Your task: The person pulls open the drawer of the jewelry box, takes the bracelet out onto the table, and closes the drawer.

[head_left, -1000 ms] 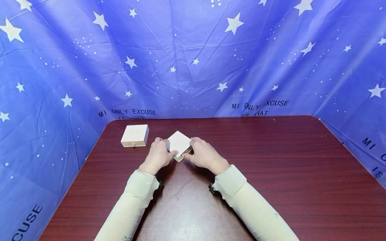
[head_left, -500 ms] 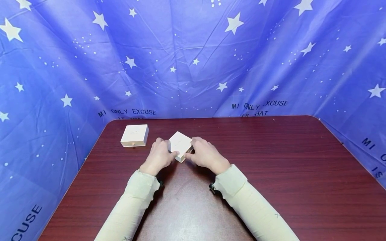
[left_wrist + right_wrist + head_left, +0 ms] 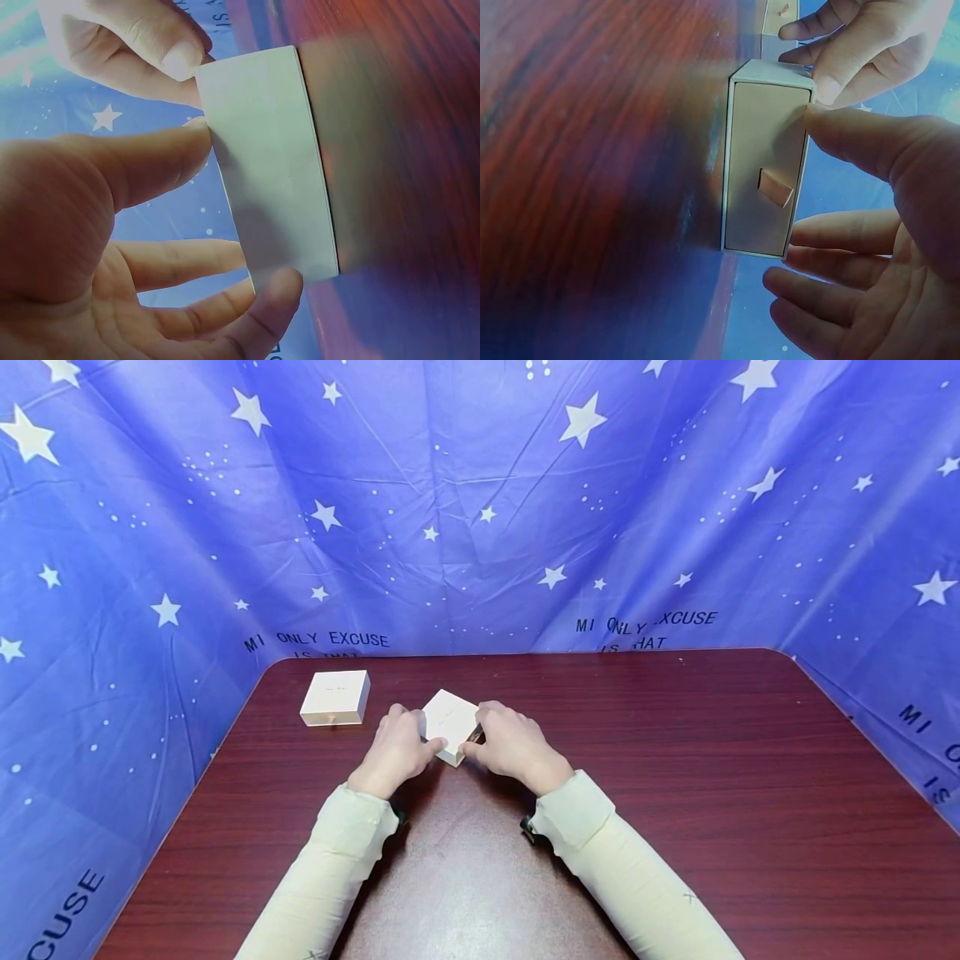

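Note:
A small white drawer box (image 3: 452, 720) lies turned cornerwise on the table, with faint writing on its top. My left hand (image 3: 393, 747) holds its left side, thumb at the near corner and fingers toward the back. On the opposite side my right hand (image 3: 517, 745) grips it between thumb and fingers. In the right wrist view the box's drawer front (image 3: 769, 165) carries a short tan pull tab (image 3: 775, 187), and the drawer sits flush in its sleeve. The left wrist view shows a plain white side (image 3: 270, 172), with fingertips at both ends.
A second white drawer box (image 3: 335, 696) stands at the back left of the dark red wooden table (image 3: 675, 760), its tab facing the near side. A blue curtain (image 3: 480, 510) with white stars hangs behind the table's far edge.
The drawer box has shifted slightly to the right and nearer, still between both hands. The right hand has moved a little to the right; the second box has not moved.

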A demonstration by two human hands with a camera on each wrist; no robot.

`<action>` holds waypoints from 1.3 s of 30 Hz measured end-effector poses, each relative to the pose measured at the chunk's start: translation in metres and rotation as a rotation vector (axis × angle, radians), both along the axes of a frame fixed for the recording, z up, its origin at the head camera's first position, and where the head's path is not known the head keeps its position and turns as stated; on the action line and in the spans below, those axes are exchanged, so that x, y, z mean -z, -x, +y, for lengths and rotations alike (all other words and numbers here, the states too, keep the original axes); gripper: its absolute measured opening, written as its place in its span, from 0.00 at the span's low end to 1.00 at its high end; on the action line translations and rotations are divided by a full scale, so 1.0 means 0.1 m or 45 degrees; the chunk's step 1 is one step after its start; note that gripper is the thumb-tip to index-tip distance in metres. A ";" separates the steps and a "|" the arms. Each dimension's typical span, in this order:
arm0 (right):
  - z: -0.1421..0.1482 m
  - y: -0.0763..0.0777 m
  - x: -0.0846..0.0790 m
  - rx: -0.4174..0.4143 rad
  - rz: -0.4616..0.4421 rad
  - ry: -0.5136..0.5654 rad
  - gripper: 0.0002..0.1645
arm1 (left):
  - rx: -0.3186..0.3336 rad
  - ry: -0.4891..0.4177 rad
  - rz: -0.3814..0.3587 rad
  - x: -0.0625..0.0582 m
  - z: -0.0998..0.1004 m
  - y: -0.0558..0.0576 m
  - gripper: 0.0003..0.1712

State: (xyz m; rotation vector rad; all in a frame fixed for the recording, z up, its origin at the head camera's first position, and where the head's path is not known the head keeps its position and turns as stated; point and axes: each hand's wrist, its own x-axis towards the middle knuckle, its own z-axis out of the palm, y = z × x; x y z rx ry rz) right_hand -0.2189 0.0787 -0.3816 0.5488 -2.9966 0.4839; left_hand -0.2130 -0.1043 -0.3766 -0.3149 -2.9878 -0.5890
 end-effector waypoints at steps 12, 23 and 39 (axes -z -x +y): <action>0.00 0.00 0.00 -0.009 0.024 -0.037 0.24 | 0.002 -0.008 -0.010 0.01 0.01 -0.01 0.21; 0.00 -0.03 -0.01 -0.050 0.012 -0.004 0.23 | 0.007 -0.015 -0.018 0.02 0.02 -0.02 0.21; 0.00 -0.04 -0.05 -0.125 0.024 -0.035 0.17 | 0.000 -0.019 -0.059 -0.01 0.03 -0.04 0.20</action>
